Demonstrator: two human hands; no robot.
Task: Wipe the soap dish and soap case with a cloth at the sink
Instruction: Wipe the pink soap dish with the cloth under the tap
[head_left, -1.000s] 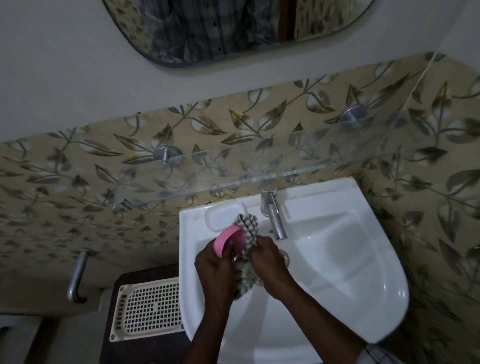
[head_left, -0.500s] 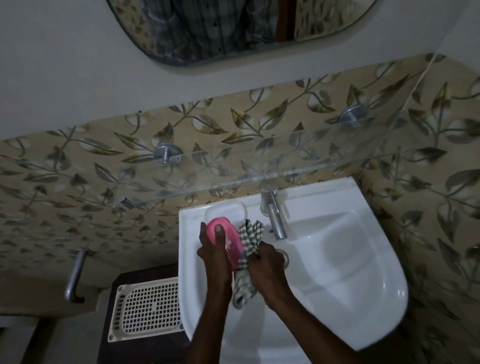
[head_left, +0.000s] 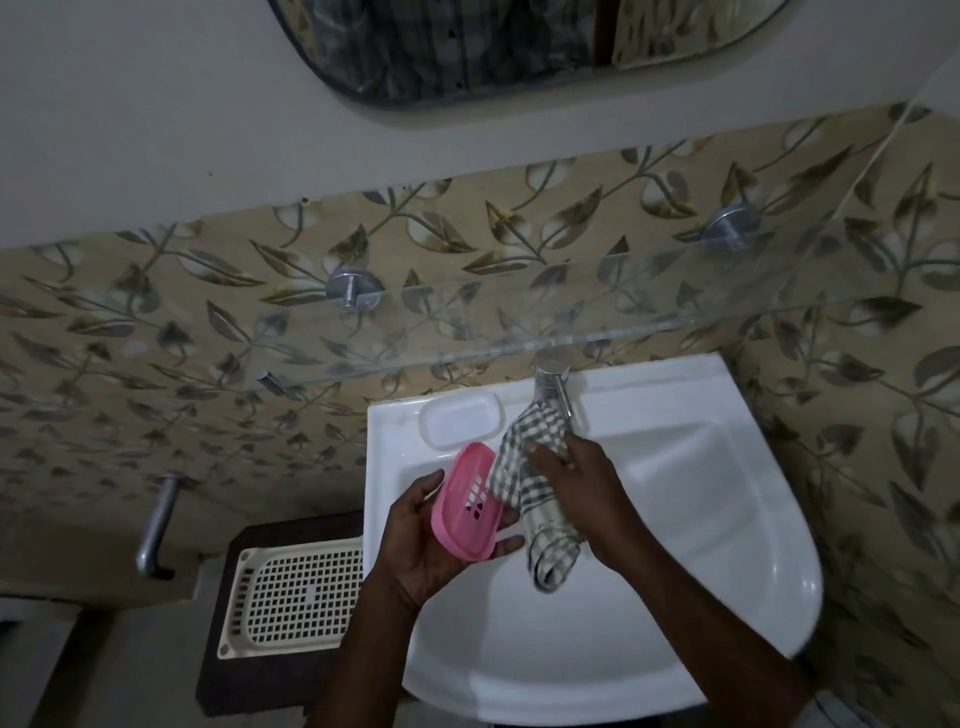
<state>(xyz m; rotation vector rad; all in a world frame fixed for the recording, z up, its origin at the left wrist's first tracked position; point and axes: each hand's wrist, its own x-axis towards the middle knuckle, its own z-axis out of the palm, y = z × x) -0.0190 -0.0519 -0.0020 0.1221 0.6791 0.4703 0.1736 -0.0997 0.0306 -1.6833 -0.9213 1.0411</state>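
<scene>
Cradling slotted pink dish (head_left: 466, 508), left grip (head_left: 422, 546) curled; right grip (head_left: 583, 489) seemingly pinching checked cloth (head_left: 531, 441).

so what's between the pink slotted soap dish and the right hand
The grey-and-white checked cloth, gripped by the right hand and touching the pink plastic soap dish that the left hand holds. The head view shows it.
</scene>
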